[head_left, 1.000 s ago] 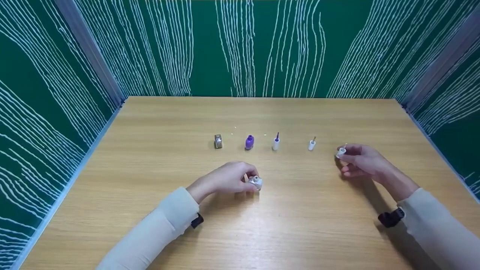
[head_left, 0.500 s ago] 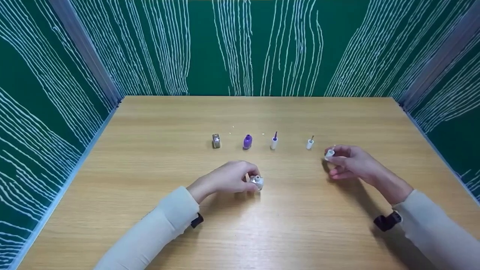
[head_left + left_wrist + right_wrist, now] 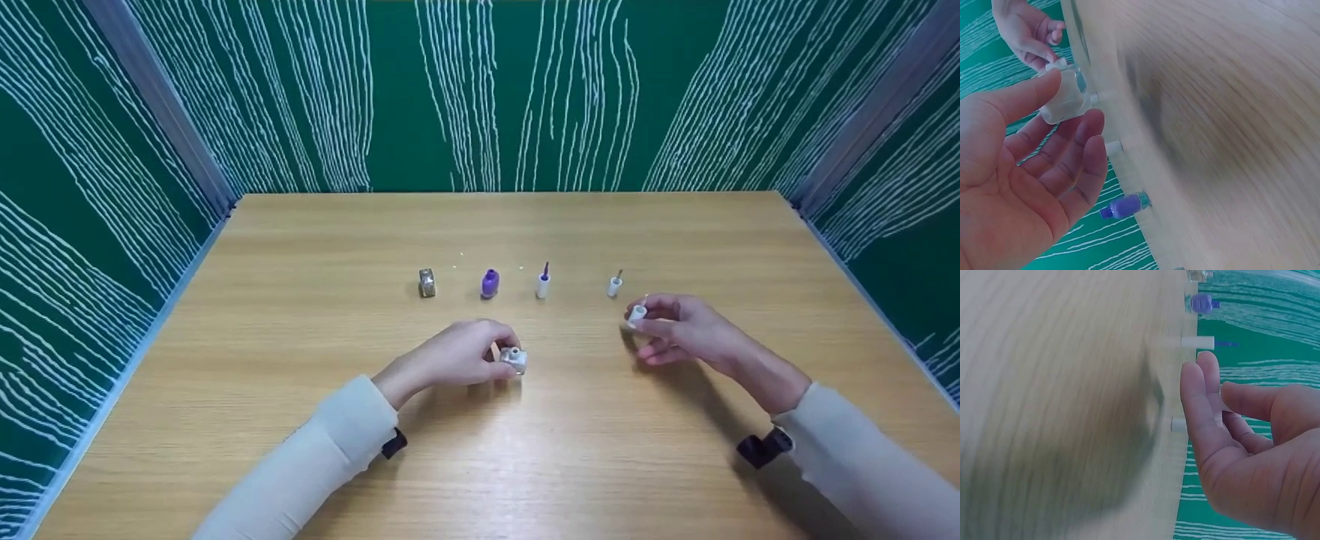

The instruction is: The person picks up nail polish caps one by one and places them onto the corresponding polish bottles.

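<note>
My left hand (image 3: 469, 352) pinches a nail polish bottle (image 3: 514, 359) between thumb and fingers, its neck uncapped and pointing up. In the left wrist view this bottle (image 3: 1067, 104) looks whitish and see-through, held just off the table. To the right, my right hand (image 3: 694, 334) pinches a white nail polish cap (image 3: 637, 315) with its brush side up. The right wrist view shows the right hand's (image 3: 1252, 458) thumb and fingers hiding most of that cap. A gap separates the two hands.
Along the back stand a silvery bottle (image 3: 427, 283), an open purple bottle (image 3: 490, 283), a white cap with a purple brush (image 3: 543, 285) and another white brush cap (image 3: 615, 286). Tiny white specks lie behind them. Green, white-lined walls (image 3: 405, 97) enclose the wooden table (image 3: 315, 247).
My right hand has moved left with the cap, closer to the left hand. The left hand stays nearly in place with its bottle. The head view has shifted slightly.
</note>
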`<state>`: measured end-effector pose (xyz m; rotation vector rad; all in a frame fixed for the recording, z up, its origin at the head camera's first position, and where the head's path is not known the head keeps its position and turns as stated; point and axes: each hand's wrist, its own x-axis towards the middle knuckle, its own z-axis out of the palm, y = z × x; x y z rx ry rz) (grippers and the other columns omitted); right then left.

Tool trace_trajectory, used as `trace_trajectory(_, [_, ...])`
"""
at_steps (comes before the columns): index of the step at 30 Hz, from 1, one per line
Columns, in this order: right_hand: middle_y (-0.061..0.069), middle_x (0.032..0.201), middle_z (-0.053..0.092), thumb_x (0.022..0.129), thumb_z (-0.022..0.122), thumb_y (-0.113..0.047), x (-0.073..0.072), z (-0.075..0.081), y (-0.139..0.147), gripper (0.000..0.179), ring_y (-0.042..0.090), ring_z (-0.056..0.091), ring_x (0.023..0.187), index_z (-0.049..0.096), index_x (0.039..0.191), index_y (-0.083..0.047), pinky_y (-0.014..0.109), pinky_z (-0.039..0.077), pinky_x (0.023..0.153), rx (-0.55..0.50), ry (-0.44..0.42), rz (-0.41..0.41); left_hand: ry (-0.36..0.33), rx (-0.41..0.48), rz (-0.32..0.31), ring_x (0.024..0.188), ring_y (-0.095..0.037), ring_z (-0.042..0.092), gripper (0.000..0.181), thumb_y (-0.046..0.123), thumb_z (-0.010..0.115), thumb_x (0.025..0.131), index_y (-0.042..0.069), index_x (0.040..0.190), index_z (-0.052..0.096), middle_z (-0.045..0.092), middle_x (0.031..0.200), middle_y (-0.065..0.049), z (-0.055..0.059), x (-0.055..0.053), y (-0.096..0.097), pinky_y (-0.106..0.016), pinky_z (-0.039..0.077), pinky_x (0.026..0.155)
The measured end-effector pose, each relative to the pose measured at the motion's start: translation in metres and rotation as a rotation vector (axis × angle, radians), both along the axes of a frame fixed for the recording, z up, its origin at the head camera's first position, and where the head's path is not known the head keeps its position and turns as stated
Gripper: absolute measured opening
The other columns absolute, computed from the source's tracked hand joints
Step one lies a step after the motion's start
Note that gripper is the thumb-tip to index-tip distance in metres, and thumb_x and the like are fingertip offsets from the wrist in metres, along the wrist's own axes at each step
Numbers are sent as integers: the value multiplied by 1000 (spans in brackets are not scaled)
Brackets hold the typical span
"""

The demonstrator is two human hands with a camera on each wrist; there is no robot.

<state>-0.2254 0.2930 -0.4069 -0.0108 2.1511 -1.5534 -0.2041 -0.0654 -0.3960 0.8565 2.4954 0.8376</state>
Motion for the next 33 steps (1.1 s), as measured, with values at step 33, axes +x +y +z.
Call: trace_trajectory(33, [28,132,48,99,67,-14,13,-2,-32,47,35,69,86,48,140,2,43,59,80,-90,52,114,42,71,5,89,-8,61,23,24,73,95,14,116,70,67,106,8,0,-5,8,-25,51,79])
